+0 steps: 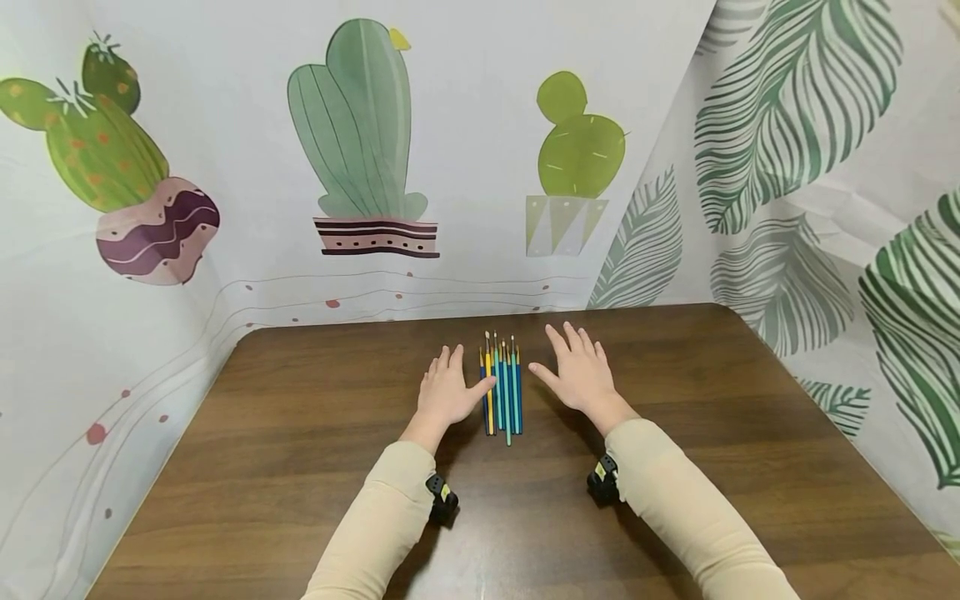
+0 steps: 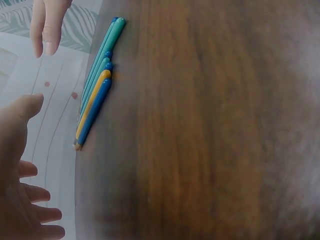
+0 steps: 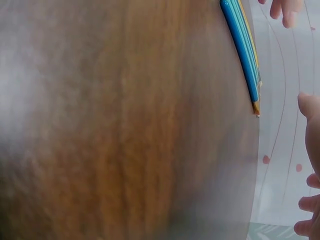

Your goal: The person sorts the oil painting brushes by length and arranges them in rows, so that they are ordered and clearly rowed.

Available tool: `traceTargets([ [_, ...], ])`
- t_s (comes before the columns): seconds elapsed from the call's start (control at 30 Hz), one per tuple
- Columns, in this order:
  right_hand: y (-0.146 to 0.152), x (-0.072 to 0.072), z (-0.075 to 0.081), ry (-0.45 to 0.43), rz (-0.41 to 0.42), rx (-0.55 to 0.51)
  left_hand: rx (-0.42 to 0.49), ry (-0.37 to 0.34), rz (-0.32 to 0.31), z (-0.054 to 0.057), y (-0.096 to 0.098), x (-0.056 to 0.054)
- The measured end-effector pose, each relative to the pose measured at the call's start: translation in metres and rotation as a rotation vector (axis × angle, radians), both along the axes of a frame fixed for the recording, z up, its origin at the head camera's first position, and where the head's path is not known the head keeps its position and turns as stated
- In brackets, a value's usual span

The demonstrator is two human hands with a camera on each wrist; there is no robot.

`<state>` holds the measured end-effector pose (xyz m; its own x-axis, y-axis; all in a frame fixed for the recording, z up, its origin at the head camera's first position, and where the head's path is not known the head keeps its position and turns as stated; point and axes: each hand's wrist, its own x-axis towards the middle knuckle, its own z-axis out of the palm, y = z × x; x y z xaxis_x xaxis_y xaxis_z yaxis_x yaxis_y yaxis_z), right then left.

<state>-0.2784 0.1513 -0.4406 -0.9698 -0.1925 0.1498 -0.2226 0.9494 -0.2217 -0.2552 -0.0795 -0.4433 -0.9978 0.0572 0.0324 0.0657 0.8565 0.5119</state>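
A white wall covering [image 1: 472, 150] printed with cacti and leaves stands behind a brown wood-grain counter [image 1: 300, 433]. Near the counter's far edge, a row of slim paintbrushes [image 1: 498, 400] lies flat, side by side, in the gap between the two hands. Their long axes run away from the person, tips toward the wall and handle ends toward the body; most handles are blue or teal, and a yellow-handled brush [image 1: 490, 400] lies near the row's left side.

The left hand [image 1: 446, 392] is the nearer: the row lies just to its right, and in the head view its outstretched thumb crosses over the leftmost handles, though the left wrist view shows a gap between thumb and brushes. The right hand [image 1: 581, 379] is apart from the row, which lies to its left. On both hands the fingers are straight and somewhat spread, pinching nothing. Farther out, each pale sleeve [image 1: 390, 508] has a black camera [image 1: 442, 500] at the wrist.
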Motion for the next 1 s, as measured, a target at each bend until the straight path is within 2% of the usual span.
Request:
traceTargets([
  [0.2, -0.004, 0.003, -0.001, -0.001, 0.013, -0.036, 0.071, 0.012, -0.009, -0.001, 0.003, 0.001],
  [0.4, -0.009, 0.004, -0.003, -0.041, 0.028, -0.211, 0.166, -0.002, -0.018, -0.001, 0.007, 0.002],
  [0.73, -0.021, 0.002, -0.009, -0.191, -0.007, -0.632, 0.394, -0.039, -0.029, -0.005, 0.010, -0.001],
  [1.0, -0.028, 0.003, -0.010, -0.468, -0.126, -1.109, 0.610, -0.042, 0.045, -0.014, 0.012, -0.005],
])
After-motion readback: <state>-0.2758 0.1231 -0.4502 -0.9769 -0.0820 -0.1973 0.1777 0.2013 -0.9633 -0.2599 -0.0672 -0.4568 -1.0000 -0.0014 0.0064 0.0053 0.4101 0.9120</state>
